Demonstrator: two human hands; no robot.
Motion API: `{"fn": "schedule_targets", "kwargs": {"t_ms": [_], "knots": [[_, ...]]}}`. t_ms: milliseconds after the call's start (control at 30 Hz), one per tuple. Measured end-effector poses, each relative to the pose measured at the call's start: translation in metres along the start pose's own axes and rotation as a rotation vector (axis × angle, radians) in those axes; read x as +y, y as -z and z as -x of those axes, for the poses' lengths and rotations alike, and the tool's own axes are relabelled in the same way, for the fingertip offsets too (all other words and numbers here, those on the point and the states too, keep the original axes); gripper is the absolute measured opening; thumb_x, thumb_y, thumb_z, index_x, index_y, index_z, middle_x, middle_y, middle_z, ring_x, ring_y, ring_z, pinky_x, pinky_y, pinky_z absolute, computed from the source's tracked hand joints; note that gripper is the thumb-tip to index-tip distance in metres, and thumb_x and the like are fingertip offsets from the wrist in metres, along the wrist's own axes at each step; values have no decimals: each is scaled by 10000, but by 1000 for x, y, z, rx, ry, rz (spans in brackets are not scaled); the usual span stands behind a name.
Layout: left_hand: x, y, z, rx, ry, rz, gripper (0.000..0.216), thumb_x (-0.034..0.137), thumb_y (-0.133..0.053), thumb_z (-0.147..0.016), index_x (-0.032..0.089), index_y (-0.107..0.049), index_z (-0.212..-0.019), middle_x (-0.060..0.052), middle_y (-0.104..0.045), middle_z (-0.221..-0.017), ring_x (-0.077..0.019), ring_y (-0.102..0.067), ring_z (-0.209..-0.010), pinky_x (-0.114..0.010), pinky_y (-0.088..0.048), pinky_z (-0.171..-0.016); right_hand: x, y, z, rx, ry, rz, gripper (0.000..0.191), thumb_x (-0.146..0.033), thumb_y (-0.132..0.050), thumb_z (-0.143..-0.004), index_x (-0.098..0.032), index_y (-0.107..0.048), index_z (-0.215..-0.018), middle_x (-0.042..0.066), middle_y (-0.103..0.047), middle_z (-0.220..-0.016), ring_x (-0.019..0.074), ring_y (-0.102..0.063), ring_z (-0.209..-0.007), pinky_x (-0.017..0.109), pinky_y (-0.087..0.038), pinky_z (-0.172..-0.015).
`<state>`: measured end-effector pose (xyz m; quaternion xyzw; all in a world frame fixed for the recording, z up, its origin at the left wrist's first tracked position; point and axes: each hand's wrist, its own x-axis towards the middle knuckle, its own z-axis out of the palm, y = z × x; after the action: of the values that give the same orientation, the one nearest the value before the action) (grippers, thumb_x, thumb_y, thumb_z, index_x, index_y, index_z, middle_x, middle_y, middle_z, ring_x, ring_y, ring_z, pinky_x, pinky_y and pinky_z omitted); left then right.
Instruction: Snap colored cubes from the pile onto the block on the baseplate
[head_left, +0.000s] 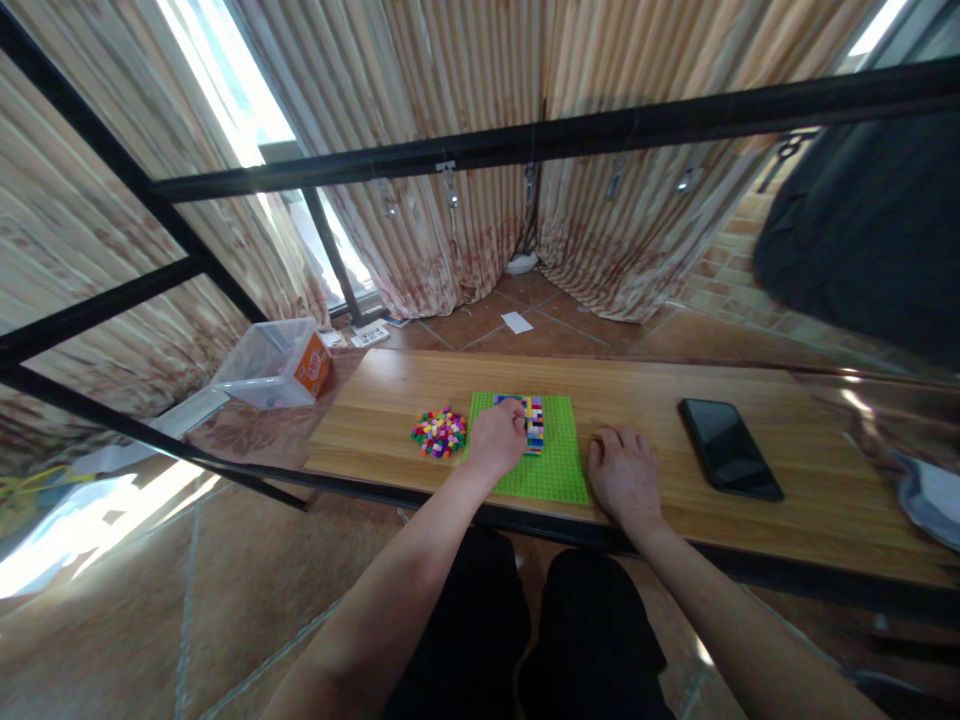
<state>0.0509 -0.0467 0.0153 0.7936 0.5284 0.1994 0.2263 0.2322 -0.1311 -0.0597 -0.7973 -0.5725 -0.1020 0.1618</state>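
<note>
A green studded baseplate [559, 470] lies on the wooden table. On its upper part stands a block of small multicoloured bricks [535, 425], partly covered by my left hand [497, 438]. That hand's fingers are pinched together at the block's surface; whatever they hold is hidden. Just left of the plate is a pile of loose toy bricks [440, 433] in many colours. My right hand [625, 477] rests palm down on the tabletop beside the plate's right edge, its fingers slightly bent and holding nothing.
A black smartphone [730, 449] lies on the wooden table [405, 375], right of my right hand. A clear plastic bin [262, 370] with an orange label sits on the floor at the left. A black metal bar [480, 145] crosses beyond the table, before striped curtains [450, 70].
</note>
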Motion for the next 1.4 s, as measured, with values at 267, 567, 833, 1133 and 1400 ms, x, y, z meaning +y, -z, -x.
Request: {"fn": "schedule_targets", "kwargs": {"t_ms": [267,567,833,1133,1400], "knots": [[1,-6,3,33,1,25,132,285,-582,-906,183,-664,-884,-23,-700,-749,-166,-630,-700,-263,-431,-680,0,0,0,-11,-4,0,304,-264,-404,-958,-147,-661,-1070,135,-642,-1105,269,-498,-995,365,-323,-799],[4,-10,5,69,33,56,110,248,-600,-890,187,-649,-813,-19,-693,-740,-163,-627,-699,-263,-422,-674,1,-1,1,7,-1,-1,299,-263,-414,-957,-138,-661,-1067,134,-642,-1131,273,-504,-1001,367,-326,-812],[0,-11,14,91,-36,179,106,238,-562,-905,191,-639,-849,-12,-706,-813,-149,-642,-756,-254,-472,-735,4,-4,1,9,22,17,294,-267,-424,-946,-132,-659,-1058,152,-638,-1093,277,-508,-976,370,-332,-791],[-80,5,80,314,204,106,133,142,-531,-884,185,-641,-943,-46,-701,-927,-165,-657,-886,-277,-496,-831,10,-9,1,17,57,17,308,-268,-418,-931,-120,-658,-1057,172,-645,-1067,291,-511,-968,396,-349,-799],[-95,11,75,265,232,-160,122,231,-559,-894,191,-663,-944,-66,-673,-943,-194,-640,-897,-294,-478,-813,11,-10,1,33,67,41,317,-271,-407,-938,-121,-661,-1054,162,-655,-1060,287,-517,-963,384,-352,-787]]}}
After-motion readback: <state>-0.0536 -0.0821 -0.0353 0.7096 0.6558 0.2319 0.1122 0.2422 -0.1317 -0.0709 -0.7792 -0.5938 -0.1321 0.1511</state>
